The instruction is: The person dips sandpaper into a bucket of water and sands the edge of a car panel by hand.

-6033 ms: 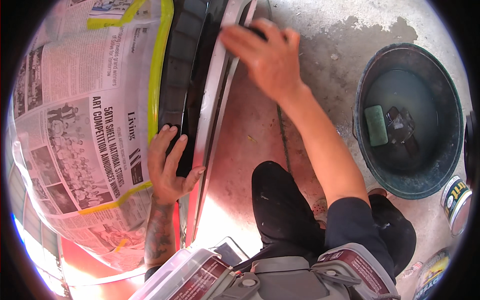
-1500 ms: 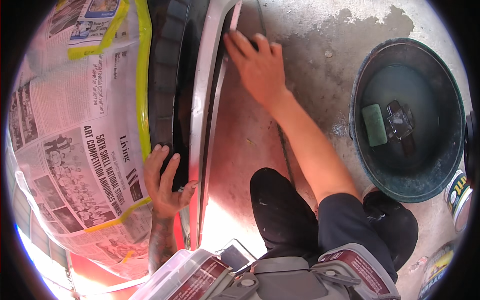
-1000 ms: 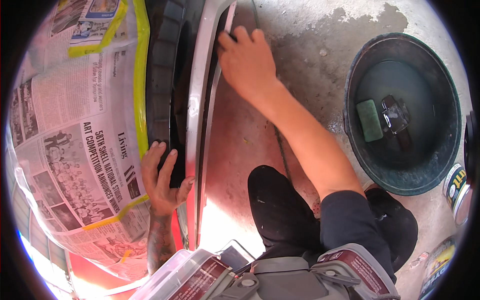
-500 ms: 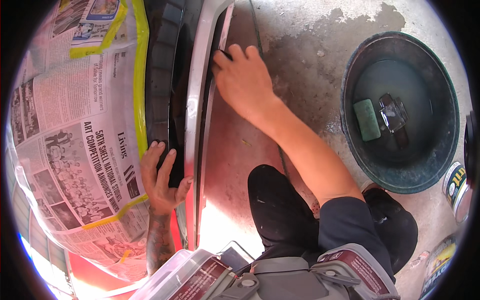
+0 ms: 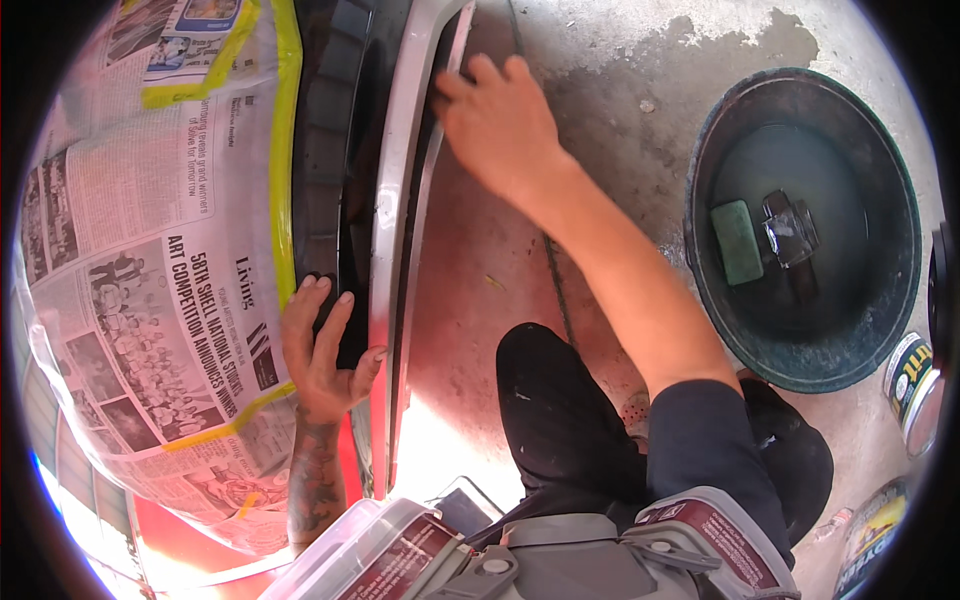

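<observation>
A long silver-edged vehicle panel (image 5: 388, 205) runs up the left middle, beside a glossy black strip (image 5: 358, 200). My left hand (image 5: 325, 355) rests with spread fingers on the black strip and panel side, holding nothing. Near the panel's far end, my right hand (image 5: 503, 130) is at its right-hand edge, fingers bent against the dark inner side. Motion blurs those fingertips, and what they hold is hidden. Left of the strip, newspaper sheets (image 5: 130, 210) cover a rounded surface, edged with yellow tape (image 5: 284, 150).
To the right stands a dark basin (image 5: 703, 290) of cloudy water holding a green block (image 5: 738, 243) and a dark, shiny object (image 5: 792, 235). A can (image 5: 910, 382) and another labelled container (image 5: 872, 535) stand near the right rim. My bent knee (image 5: 545, 400) is below my right arm.
My right hand has slid a little farther away along the panel edge. The dark piece seen at its fingers before is now blurred. My left hand stays in place.
</observation>
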{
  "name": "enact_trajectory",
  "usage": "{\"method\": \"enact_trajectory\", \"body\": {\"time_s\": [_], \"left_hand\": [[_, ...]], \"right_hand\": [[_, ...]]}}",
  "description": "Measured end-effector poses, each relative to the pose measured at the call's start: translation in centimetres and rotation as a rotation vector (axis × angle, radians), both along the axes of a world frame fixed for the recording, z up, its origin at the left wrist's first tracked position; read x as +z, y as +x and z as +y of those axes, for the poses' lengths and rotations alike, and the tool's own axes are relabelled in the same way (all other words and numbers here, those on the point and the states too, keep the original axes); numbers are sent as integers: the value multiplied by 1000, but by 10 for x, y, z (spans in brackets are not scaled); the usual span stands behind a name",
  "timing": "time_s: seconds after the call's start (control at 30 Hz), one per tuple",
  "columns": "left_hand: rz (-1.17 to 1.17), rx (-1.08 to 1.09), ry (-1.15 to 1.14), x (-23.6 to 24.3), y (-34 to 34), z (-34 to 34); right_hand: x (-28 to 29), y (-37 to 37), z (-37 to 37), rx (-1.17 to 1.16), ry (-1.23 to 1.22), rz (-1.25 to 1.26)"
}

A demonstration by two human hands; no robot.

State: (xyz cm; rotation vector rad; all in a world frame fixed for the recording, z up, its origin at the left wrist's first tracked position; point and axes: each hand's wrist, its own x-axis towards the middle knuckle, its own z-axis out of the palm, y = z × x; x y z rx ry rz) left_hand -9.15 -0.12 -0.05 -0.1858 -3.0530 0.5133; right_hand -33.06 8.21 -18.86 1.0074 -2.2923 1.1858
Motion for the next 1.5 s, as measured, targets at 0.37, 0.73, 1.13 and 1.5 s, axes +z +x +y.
{"method": "enact_trajectory", "body": {"time_s": [0.37, 0.73, 1.13, 1.5], "left_hand": [[-6, 8, -1, 0, 0, 1], [-6, 14, -15, 0, 0, 0], [-4, 4, -8, 0, 0, 0], [-3, 7, 1, 0, 1, -2]], "right_hand": [[1, 18, 8, 196, -47, -85], [-5, 26, 9, 221, -33, -105], [-45, 46, -30, -119, -329, -125], [-47, -12, -44, -301, -191, -94]]}}
